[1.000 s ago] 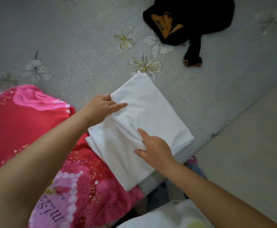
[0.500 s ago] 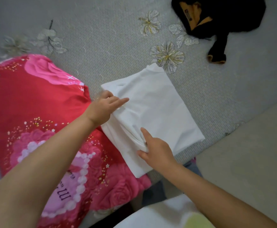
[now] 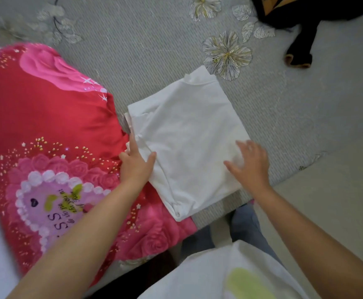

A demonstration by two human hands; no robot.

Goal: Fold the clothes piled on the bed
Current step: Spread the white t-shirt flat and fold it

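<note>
White garment [image 3: 189,134] lies folded into a rough rectangle on the grey bedspread [image 3: 146,44], near the bed's edge; its left side touches the red and pink quilt [image 3: 46,130]; its near corner overlaps that quilt.

My left hand [image 3: 136,167] sits at the garment's left edge, where cloth meets quilt; thumb lies on top of the white fabric, fingers reach along and under the edge; it pinches that edge, a light hold on the layers.

My right hand [image 3: 250,165] is over the garment's right near corner; fingers spread and fairly straight, somewhat blurred; nothing clasped; whether the palm presses the cloth or sits just above it, I cannot tell.

Far corner of the garment shows a small rumpled fold; a few creases run across the top layer; the near corner is bunched.

Black garment [image 3: 301,20] with a tan lining lies unfolded at the far right of the bedspread, well apart from the white one; one sleeve end points toward me.

Printed flower [image 3: 227,55] on the bedspread lies just beyond the white garment's far corner.

Beige floor [image 3: 338,190] to the right of the bed; my pale shirt [image 3: 230,277] fills the bottom edge.
</note>
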